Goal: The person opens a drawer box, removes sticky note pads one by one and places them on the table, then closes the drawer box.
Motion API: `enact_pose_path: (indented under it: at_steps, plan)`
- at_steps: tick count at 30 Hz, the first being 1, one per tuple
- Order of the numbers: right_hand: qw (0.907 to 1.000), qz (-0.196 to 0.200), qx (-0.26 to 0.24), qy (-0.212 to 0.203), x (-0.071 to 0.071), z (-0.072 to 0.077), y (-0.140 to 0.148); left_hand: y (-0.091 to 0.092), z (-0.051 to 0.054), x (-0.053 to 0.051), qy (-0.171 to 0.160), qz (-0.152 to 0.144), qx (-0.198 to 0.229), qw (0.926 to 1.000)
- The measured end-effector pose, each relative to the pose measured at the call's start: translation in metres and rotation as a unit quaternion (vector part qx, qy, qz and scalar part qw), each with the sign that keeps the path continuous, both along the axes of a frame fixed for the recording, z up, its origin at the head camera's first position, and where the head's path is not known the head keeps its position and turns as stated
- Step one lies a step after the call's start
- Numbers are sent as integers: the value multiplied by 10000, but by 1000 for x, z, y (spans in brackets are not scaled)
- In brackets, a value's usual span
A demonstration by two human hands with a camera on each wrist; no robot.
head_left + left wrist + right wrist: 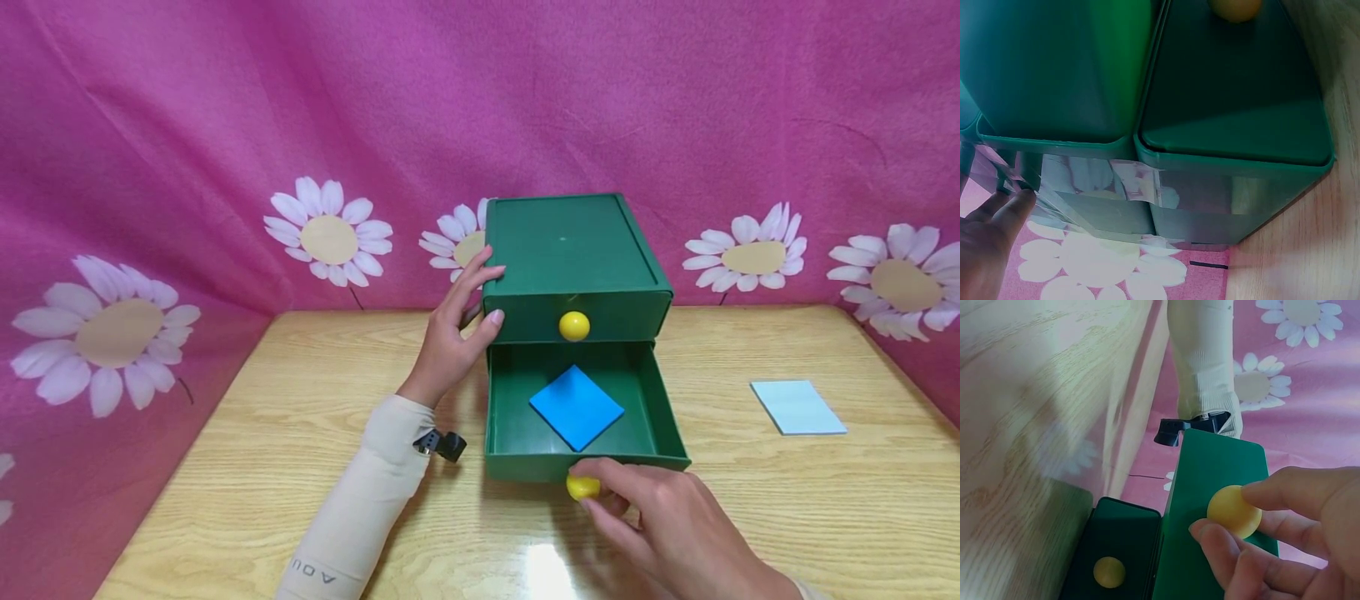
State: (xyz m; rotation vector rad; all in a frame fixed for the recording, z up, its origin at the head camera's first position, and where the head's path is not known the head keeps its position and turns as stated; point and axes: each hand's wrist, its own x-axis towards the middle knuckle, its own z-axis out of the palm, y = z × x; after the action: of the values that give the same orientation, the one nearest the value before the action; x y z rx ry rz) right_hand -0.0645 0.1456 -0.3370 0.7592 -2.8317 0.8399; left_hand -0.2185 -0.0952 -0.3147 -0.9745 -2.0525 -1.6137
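Observation:
A green drawer cabinet (566,242) stands on the table with its middle drawer (663,400) pulled out. Inside that drawer lies a flat blue square pad (576,408), turned cornerwise. My right hand (675,517) pinches the drawer's yellow knob (582,486) between thumb and fingers; the right wrist view shows the same knob (1235,511) in the fingertips. Spread fingers of my left hand (453,333) rest against the cabinet's left side, the thumb at the front edge by the upper drawer. In the left wrist view this hand (994,231) touches the cabinet's side.
Above the open drawer, the top drawer with its yellow knob (574,326) is closed. A closed bottom drawer (1235,87) shows in both wrist views. To the right, a pale blue square pad (798,407) lies on the wooden table (750,483). Pink flowered cloth (420,100) hangs behind.

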Motion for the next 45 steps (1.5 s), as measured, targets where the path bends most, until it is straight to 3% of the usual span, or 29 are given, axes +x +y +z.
enact_pose_path:
  at_steps: [11, 20, 45]
  plan:
    - [9997, 20, 4, -238, 1, -1, 0, -1, -1, 0, 30, -27, 24, 10000]
    - [10000, 43, -54, -48, 3, -2, 0, 0, -1, 0, 84, -41, 41, 9999]
    - [9989, 173, 134, -414, 2, 0, 7, 1, -1, -1, 124, -13, 36, 9999]
